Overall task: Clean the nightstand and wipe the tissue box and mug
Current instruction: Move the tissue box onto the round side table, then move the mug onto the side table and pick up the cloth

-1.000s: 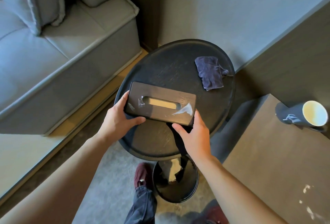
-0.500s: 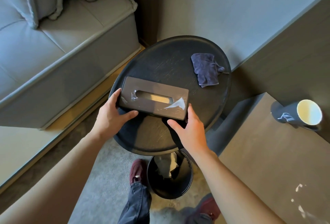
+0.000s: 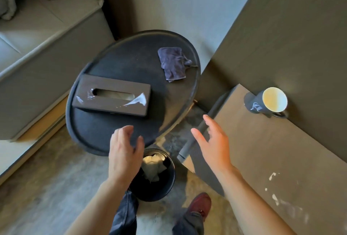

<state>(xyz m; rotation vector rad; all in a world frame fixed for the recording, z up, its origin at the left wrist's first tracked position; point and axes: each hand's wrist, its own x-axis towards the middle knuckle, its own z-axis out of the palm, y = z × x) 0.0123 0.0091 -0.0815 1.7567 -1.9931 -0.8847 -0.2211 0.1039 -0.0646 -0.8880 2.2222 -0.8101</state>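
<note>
A dark brown tissue box [image 3: 112, 96] with white smears on its top lies on the left part of the round black nightstand [image 3: 131, 62]. A crumpled dark blue cloth [image 3: 173, 63] rests near the nightstand's far right rim. A grey mug [image 3: 266, 101] with a cream inside lies on its side on the brown surface [image 3: 262, 150] to the right. My left hand [image 3: 124, 152] hovers open over the nightstand's near edge. My right hand [image 3: 212, 141] is open between the nightstand and the brown surface. Neither hand holds anything.
A black waste bin [image 3: 155, 176] with crumpled tissue inside stands on the floor under the nightstand's near edge. A grey sofa [image 3: 37, 34] fills the left side. White smears mark the brown surface at lower right. My legs and red shoes are below.
Both hands have let go of the tissue box and pulled back toward me. The box now rests on the nightstand's left part.
</note>
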